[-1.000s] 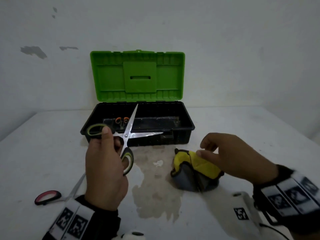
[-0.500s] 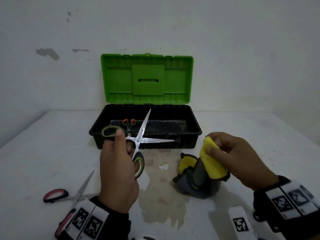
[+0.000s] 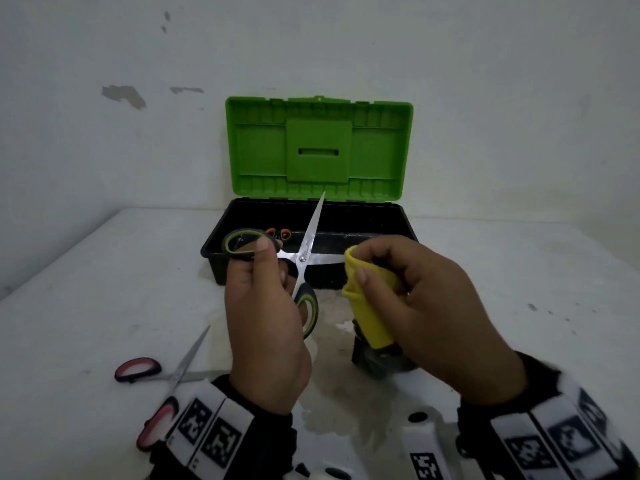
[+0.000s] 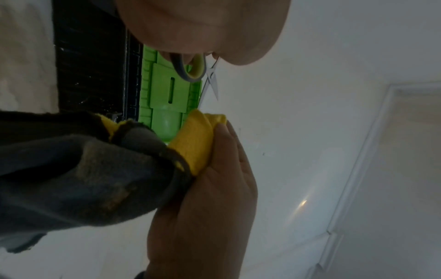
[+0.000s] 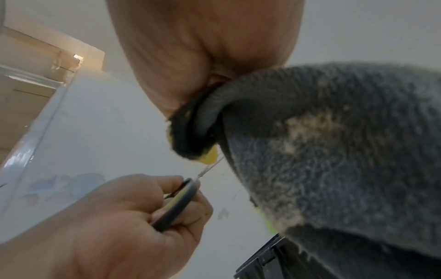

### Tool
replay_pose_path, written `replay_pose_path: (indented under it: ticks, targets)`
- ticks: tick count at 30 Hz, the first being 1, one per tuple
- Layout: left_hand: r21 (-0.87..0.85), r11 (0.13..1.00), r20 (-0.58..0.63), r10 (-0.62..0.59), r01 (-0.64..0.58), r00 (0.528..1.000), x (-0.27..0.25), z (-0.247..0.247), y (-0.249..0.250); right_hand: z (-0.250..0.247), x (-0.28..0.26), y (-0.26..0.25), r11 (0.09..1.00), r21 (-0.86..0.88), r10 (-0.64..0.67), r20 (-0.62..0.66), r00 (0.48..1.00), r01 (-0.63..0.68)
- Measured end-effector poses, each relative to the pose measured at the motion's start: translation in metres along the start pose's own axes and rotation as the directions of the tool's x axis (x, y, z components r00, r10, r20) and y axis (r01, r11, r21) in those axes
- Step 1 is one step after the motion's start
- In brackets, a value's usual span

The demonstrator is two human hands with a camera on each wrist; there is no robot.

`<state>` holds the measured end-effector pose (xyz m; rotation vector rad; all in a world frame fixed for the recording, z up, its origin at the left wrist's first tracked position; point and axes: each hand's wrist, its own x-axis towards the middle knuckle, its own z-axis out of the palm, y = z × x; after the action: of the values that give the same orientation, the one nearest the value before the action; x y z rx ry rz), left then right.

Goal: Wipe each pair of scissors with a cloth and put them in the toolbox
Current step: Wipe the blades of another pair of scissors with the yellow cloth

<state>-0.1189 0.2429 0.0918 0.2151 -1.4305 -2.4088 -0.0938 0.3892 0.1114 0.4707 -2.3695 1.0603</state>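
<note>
Yellow cloth (image 3: pixel 372 306) pinched in the right hand (image 3: pixel 440 313) meets the green-handled scissors (image 3: pixel 304 258) gripped by the left hand (image 3: pixel 266 327).

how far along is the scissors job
One orange-handled pair already lies in the toolbox. In hand: the left hand holds the green-handled scissors spread open while the right hand closes the cloth on one blade. Left: the red-handled scissors on the table.

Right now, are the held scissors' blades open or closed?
Open: the green-handled scissors in the left hand show blades crossed wide, one pointing up, one toward the cloth.
</note>
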Motion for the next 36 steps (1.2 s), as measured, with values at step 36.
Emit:
replay_pose_path:
  ticks: [36]
  targets:
    - [0.013,0.995,0.033,0.097,-0.098,0.995,0.007,-0.005,-0.007,0.063,0.013,-0.002,0.959,-0.252,-0.195,-0.261,0.945,0.129]
